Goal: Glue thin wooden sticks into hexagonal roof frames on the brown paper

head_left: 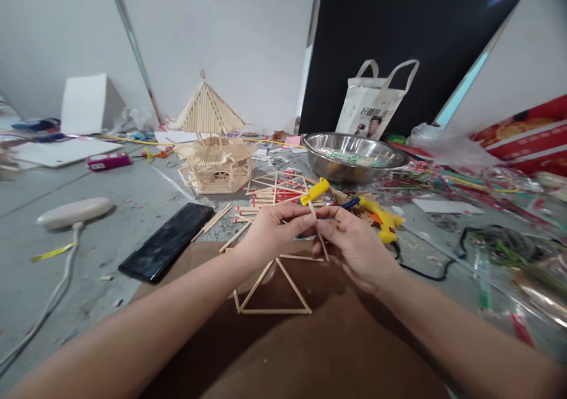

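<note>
In front of me my left hand (pixel 277 227) and my right hand (pixel 357 239) meet, fingertips pinched together around a thin wooden stick (pixel 322 242) that slants between them. Just beyond the fingers a yellow handle (pixel 315 191) sticks up; what it belongs to is hidden. Below the hands, on a brown board (pixel 283 357), lies a flat frame of joined sticks (pixel 274 311) with a triangle at its front, partly covered by my left hand. Behind the hands are red-tipped matchsticks (pixel 261 198). A yellow glue gun (pixel 387 224) rests right of my right hand.
A stick-built pavilion model (pixel 215 156) stands at the back. To its right are a steel bowl (pixel 354 153) and a white tote bag (pixel 367 106). A black phone (pixel 166 242) and a white corded device (pixel 75 213) lie left; tangled cords (pixel 500 245) and plastic scraps lie right.
</note>
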`<state>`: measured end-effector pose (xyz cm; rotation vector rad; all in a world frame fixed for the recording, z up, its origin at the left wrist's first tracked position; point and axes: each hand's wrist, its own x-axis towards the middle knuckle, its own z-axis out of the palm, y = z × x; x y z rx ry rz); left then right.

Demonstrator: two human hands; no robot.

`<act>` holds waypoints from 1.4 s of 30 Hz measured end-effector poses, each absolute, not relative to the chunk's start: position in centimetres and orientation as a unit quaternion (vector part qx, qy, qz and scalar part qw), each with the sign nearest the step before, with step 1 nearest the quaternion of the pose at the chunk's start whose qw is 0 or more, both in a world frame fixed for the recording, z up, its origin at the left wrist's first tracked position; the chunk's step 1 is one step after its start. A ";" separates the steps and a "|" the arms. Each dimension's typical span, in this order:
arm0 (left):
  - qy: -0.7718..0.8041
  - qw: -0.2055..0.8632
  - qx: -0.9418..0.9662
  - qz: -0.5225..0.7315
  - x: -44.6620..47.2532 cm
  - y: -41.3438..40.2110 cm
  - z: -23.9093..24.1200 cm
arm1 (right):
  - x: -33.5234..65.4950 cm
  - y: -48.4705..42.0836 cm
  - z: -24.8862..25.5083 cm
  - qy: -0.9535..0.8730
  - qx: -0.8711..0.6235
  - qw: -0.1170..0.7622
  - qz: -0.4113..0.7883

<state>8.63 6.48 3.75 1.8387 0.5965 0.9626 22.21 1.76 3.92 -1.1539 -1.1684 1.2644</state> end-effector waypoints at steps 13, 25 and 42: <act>0.308 0.586 0.568 0.489 8.5 8.0 2.9 | 30.5 5.2 3.7 -0.746 -0.663 0.065 -0.015; 0.363 0.547 0.605 0.451 8.1 8.4 2.8 | 32.9 7.1 1.4 -0.818 -0.572 -0.053 -0.032; 0.397 0.418 0.686 0.445 7.9 8.9 2.1 | 31.9 5.4 3.7 -0.722 -0.668 0.163 -0.077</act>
